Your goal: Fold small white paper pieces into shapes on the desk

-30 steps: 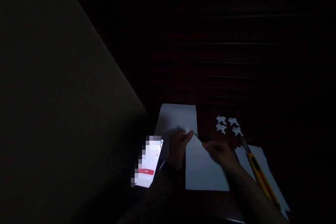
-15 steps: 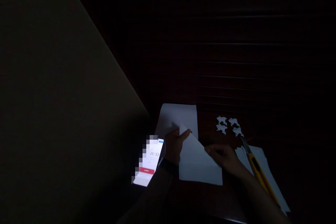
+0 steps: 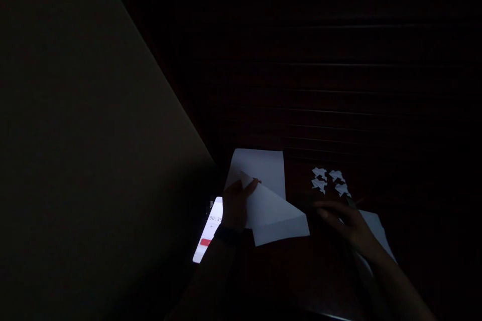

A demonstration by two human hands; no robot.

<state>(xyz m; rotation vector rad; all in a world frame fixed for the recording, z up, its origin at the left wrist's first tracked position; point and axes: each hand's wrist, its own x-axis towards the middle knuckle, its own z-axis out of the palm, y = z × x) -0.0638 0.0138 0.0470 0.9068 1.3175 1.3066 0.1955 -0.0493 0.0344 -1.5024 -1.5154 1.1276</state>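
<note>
The scene is very dark. My left hand (image 3: 236,205) pinches the top corner of a white folded sheet of paper (image 3: 276,215) that lies on the dark table. My right hand (image 3: 344,223) hovers just right of the sheet with its fingers spread, off the paper. It lies over the spot where the yellow utility knife was, which I cannot see now. Another white sheet (image 3: 263,165) lies flat behind the folded one.
A lit phone (image 3: 209,233) with a timer lies left of my left wrist. Several small white folded paper figures (image 3: 330,181) sit at the right. More white sheets (image 3: 372,230) lie under my right hand. A tan wall (image 3: 75,135) fills the left side.
The folded sheet has swung to the left and turned anticlockwise with my left hand. My right hand has come off it and moved right, covering the yellow knife.
</note>
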